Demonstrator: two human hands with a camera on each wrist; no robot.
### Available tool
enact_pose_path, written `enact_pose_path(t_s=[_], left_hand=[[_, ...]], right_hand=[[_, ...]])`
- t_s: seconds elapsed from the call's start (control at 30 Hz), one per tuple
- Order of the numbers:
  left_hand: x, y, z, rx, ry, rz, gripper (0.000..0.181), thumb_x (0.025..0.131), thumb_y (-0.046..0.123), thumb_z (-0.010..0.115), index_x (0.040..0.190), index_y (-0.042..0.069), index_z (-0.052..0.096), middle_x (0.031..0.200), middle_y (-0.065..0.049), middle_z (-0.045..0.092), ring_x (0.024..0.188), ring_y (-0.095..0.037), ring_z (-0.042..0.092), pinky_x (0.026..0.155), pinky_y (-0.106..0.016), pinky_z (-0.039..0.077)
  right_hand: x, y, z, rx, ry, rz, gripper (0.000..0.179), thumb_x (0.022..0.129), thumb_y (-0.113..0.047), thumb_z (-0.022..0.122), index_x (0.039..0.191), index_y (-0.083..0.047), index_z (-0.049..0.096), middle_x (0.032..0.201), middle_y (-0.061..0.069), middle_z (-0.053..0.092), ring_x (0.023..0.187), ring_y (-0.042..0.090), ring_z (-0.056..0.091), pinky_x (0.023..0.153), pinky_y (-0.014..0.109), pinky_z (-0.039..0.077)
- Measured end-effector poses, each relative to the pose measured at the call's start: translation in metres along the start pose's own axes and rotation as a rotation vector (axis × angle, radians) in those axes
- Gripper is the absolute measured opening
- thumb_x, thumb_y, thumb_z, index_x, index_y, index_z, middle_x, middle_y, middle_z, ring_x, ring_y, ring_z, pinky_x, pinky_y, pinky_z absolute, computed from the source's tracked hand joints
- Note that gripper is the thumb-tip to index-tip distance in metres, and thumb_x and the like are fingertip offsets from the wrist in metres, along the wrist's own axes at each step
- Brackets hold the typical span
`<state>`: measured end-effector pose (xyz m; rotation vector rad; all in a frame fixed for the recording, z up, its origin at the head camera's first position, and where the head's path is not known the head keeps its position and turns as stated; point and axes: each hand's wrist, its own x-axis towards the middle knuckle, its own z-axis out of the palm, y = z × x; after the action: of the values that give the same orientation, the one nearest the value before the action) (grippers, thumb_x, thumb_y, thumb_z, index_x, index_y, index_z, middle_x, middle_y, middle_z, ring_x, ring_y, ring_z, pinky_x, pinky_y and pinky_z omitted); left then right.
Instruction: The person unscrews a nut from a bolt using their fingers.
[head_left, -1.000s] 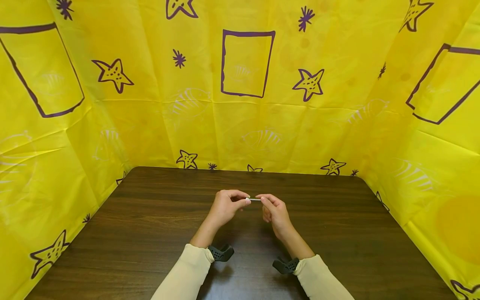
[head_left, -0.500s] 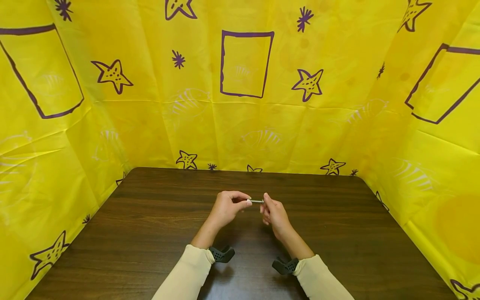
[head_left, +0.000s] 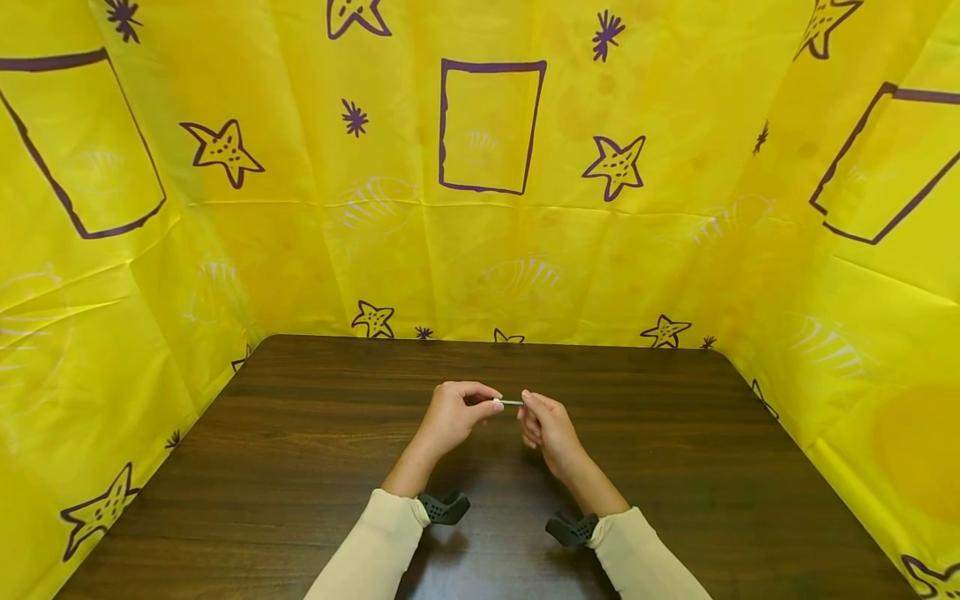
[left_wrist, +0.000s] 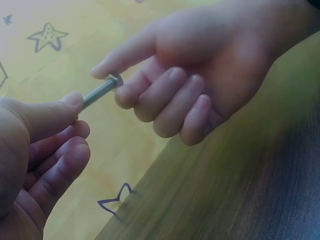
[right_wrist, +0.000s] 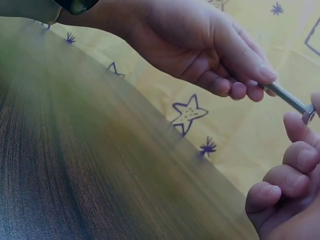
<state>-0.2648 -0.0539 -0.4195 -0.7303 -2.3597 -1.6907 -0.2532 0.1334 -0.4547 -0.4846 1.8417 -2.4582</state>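
Note:
A silvery threaded bolt (head_left: 511, 403) is held roughly level above the table between both hands. My left hand (head_left: 448, 417) pinches one end between thumb and fingertips, which cover that end. At the other end sits a small hexagonal nut (left_wrist: 114, 80), also seen in the right wrist view as a bright hex piece (right_wrist: 308, 114). My right hand (head_left: 552, 429) has its thumb and index finger on either side of this nut, while its other fingers curl toward the palm. Between the two hands a short stretch of bare thread (left_wrist: 98, 94) shows.
Beneath the hands lies a dark wood-grain table (head_left: 315, 467). Yellow cloth walls (head_left: 495, 233) printed with purple stars stand around its back and sides. Each wrist wears a black camera band, the left band (head_left: 444, 507) and the right band (head_left: 572, 529), over pale sleeves.
The right thumb and index finger shift about the nut's end: the index finger rose and the nut showed half a second ago, and now they cover it again. The left hand stays nearly still.

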Motion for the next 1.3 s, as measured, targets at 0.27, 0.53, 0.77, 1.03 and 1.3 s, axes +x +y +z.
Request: enact_pose_path(t_s=[0.27, 0.53, 0.77, 1.03, 1.3], left_hand=[[0.0000, 0.0013, -0.0030, -0.003, 0.014, -0.016, 0.014, 0.084, 0.011, 0.077, 0.093, 0.001, 0.075, 0.076, -0.003, 0.069, 0.063, -0.038, 0.065, 0.054, -0.028, 0.052], [0.0013, 0.0013, -0.0046, -0.004, 0.032, -0.016, 0.009, 0.084, 0.009, 0.077, 0.091, 0.004, 0.076, 0.076, -0.003, 0.070, 0.063, -0.039, 0.065, 0.053, -0.027, 0.052], [0.0011, -0.0003, -0.0055, -0.009, 0.044, -0.021, 0.008, 0.083, 0.007, 0.077, 0.090, 0.004, 0.076, 0.074, -0.004, 0.069, 0.061, -0.038, 0.065, 0.053, -0.028, 0.052], [0.0007, -0.0002, -0.0061, -0.011, 0.041, -0.030, 0.007, 0.084, 0.007, 0.076, 0.091, 0.005, 0.077, 0.076, -0.003, 0.069, 0.062, -0.037, 0.065, 0.054, -0.030, 0.053], [0.0009, -0.0008, -0.0059, -0.002, 0.041, -0.030, 0.009, 0.084, 0.011, 0.077, 0.091, 0.006, 0.077, 0.075, -0.002, 0.069, 0.062, -0.036, 0.065, 0.054, -0.029, 0.053]], right_hand=[[0.0000, 0.0004, -0.0012, 0.059, -0.008, -0.051, 0.020, 0.100, -0.012, 0.054, 0.082, -0.010, 0.064, 0.050, -0.004, 0.033, 0.042, 0.007, 0.029, 0.044, 0.021, 0.028], [-0.0003, -0.0026, -0.0035, 0.086, -0.020, -0.093, 0.016, 0.097, -0.002, 0.057, 0.094, -0.012, 0.070, 0.054, -0.006, 0.038, 0.044, 0.003, 0.031, 0.046, 0.022, 0.027], [0.0002, -0.0042, -0.0020, 0.068, 0.012, -0.070, 0.015, 0.094, 0.002, 0.060, 0.103, -0.004, 0.069, 0.057, -0.005, 0.044, 0.044, 0.004, 0.033, 0.046, 0.021, 0.030], [0.0005, -0.0059, 0.0022, 0.055, 0.060, -0.088, 0.028, 0.091, 0.006, 0.061, 0.113, 0.021, 0.054, 0.059, -0.004, 0.047, 0.044, 0.005, 0.032, 0.045, 0.023, 0.026], [0.0004, -0.0043, 0.0022, 0.074, 0.067, -0.110, 0.020, 0.090, 0.008, 0.061, 0.102, -0.006, 0.071, 0.058, -0.004, 0.046, 0.043, 0.004, 0.033, 0.046, 0.026, 0.022]])
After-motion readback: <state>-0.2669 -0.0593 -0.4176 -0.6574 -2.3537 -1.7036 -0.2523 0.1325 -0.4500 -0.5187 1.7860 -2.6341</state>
